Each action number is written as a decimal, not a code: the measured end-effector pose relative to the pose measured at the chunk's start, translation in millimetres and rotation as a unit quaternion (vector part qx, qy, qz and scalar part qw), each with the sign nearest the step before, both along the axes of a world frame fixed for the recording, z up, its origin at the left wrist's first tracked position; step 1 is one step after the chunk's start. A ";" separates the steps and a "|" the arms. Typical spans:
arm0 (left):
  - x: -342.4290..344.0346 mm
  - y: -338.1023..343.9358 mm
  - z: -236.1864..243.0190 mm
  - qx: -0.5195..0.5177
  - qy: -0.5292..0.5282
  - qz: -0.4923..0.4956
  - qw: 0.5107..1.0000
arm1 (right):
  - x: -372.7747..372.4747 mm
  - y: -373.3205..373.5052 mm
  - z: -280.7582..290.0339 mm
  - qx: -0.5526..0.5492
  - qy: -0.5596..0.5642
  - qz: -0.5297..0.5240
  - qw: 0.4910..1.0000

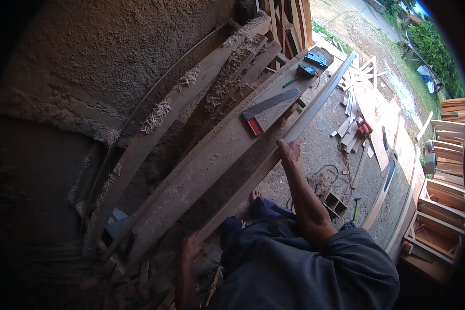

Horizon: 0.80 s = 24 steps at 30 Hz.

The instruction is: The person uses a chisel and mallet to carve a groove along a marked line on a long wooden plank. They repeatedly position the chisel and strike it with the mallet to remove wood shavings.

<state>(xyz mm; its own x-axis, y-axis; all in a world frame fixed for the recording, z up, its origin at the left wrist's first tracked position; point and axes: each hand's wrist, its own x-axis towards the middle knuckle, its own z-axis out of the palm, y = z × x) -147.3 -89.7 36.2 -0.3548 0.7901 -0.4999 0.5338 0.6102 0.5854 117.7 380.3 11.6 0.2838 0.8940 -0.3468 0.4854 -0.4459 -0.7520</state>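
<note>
A long, narrow wooden plank (319, 105) slants from near my body up toward the bright doorway. My right hand (290, 150) is closed round it at about mid-length. At its near end, in shadow, my left hand (190, 248) grips the plank, though its fingers are partly hidden. Beside the plank runs a wide workbench board (191, 173) dusted with shavings. On that board lie a try square (270, 105) with a red-faced handle, a green pencil (290, 82), a dark round-cornered tape measure (308, 70) and a blue tool (315, 59).
Shaving-covered beams (175, 98) lean along the wall at left. Across the floor are scattered wood strips (350, 111), a red power tool (363, 125), a handsaw (390, 174), a green-handled hammer (357, 206) and loose cable (329, 170). Wooden frames (439, 204) are stacked at right.
</note>
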 end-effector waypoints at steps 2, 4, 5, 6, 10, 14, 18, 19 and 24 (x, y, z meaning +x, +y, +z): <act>-1.4 18.3 17.3 -0.002 -0.002 0.004 1.000 | -3.9 10.0 7.1 -0.002 -0.005 0.002 1.000; -10.1 17.4 14.7 0.022 0.002 0.004 1.000 | -10.3 10.7 12.8 -0.009 -0.016 0.013 1.000; -12.7 19.2 15.2 0.034 0.004 0.005 0.999 | -8.3 11.6 6.5 0.001 -0.019 0.025 1.000; -13.7 22.4 14.5 0.035 0.002 0.004 0.999 | -4.5 11.6 0.7 0.010 -0.022 0.036 0.999; -13.8 13.2 4.9 0.062 0.020 0.017 0.998 | -8.5 12.5 -24.2 -0.002 0.009 0.052 0.999; -14.5 14.7 -8.5 0.050 0.093 0.002 0.994 | -13.0 9.8 33.1 -0.048 0.067 0.093 0.992; -30.8 37.3 -9.4 0.057 0.068 -0.025 0.996 | 34.6 47.5 -32.7 0.139 -0.144 0.113 0.973; -31.0 33.0 -8.6 0.057 0.059 -0.020 0.996 | 30.6 48.0 -20.6 0.163 -0.133 0.126 0.969; -7.5 22.1 4.1 0.005 0.072 0.047 0.996 | -7.0 14.6 51.5 0.263 -0.215 0.385 0.858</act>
<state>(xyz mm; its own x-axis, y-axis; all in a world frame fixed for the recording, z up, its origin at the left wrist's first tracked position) -154.8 -67.6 40.3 -0.4945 0.7546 -0.4313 0.5530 0.6560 0.5137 110.6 394.8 63.2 -0.4611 0.8745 0.1506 0.7671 0.4781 -0.4278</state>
